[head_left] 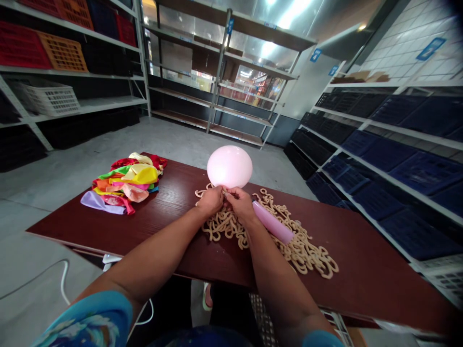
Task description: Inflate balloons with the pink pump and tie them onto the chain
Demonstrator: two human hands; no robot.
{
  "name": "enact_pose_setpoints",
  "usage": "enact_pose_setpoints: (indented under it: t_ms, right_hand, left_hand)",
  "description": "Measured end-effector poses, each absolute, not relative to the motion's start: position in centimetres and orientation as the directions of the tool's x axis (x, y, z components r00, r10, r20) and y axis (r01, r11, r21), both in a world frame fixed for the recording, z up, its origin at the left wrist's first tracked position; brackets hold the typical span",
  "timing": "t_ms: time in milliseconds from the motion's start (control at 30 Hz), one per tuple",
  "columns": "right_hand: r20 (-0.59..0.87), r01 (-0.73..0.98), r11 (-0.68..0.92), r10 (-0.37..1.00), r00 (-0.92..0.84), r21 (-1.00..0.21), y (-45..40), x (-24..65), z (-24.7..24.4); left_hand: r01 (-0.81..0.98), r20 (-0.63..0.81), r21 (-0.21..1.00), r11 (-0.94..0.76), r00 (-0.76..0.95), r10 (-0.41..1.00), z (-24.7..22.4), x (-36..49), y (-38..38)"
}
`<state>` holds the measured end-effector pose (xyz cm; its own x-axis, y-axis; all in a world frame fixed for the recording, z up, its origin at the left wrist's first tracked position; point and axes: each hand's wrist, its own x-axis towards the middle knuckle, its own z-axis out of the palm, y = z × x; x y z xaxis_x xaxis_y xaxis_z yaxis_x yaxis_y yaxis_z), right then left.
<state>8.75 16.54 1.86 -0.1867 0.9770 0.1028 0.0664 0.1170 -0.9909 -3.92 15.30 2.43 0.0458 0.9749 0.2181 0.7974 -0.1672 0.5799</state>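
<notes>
A blown-up pale pink balloon [229,166] stands just beyond my hands, its neck toward me. My left hand [211,201] is closed, fingertips pinching at the neck. Close against it, my right hand [239,201] pinches the same spot; the neck itself is mostly covered by fingers. Under and around both hands spreads a heap of tan, curly cord-like pieces [231,229]. On that heap, right of my right wrist, lies a pink cylinder [273,223], perhaps a balloon pump; its far end is partly hidden by my arm.
Flat balloons [126,185] in many colours are piled on the left of the dark red table [173,231]. Metal shelves [213,103] stand behind, with crates [63,50] at left and dark blue crates [419,173] at right. A white cable [64,279] hangs at lower left.
</notes>
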Motion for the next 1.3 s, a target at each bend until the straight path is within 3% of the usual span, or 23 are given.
enact_pose_setpoints:
  t_ms: [200, 367, 467, 567, 667, 867, 1033, 1167, 1300]
  right_hand:
    - [0.271, 0.304, 0.299, 0.954, -0.13, -0.905, 16.6, 9.1, 2.0]
    - [0.519, 0.602, 0.43, 0.854, -0.029, -0.673, 16.9, 9.1, 1.7]
    - [0.624, 0.656, 0.501, 0.779, -0.058, -0.564, 17.0, 8.9, 1.4]
    - [0.672, 0.612, 0.577, 0.734, -0.097, -0.541, 16.9, 8.8, 1.5]
    - [0.639, 0.497, 0.612, 0.756, -0.139, -0.615, 16.6, 8.8, 1.7]
    - [0.291, 0.122, 0.295, 0.955, -0.053, -0.948, 16.4, 8.7, 2.1]
    - [0.198, -0.07, 0.193, 0.978, -0.064, -0.979, 16.5, 8.3, 2.2]
    - [0.161, -0.096, 0.156, 0.986, -0.049, -0.983, 16.7, 8.2, 2.2]
    - [0.218, -0.053, 0.221, 0.975, 0.052, -0.974, 17.0, 8.7, 2.1]
  left_hand:
    - [0.692, 0.23, 0.692, -0.207, 0.061, 0.971, 2.3, -3.8, 15.7]
    - [0.542, 0.207, 0.81, -0.223, 0.092, 0.974, 2.1, -3.6, 16.1]
    - [0.488, 0.222, 0.836, -0.25, 0.115, 0.968, 1.9, -3.7, 16.2]
    - [0.512, 0.208, 0.827, -0.231, 0.103, 0.973, 1.7, -3.9, 16.4]
    - [0.589, 0.181, 0.789, -0.172, 0.044, 0.982, 1.6, -4.0, 16.6]
    - [0.607, 0.17, 0.782, -0.141, 0.01, 0.985, 2.0, -4.0, 16.3]
    - [0.577, 0.169, 0.803, -0.148, 0.017, 0.985, 2.2, -4.0, 16.1]
    - [0.572, 0.172, 0.805, -0.154, 0.022, 0.985, 1.9, -4.0, 16.3]
    - [0.583, 0.164, 0.795, -0.168, 0.06, 0.985, 1.7, -4.0, 16.4]
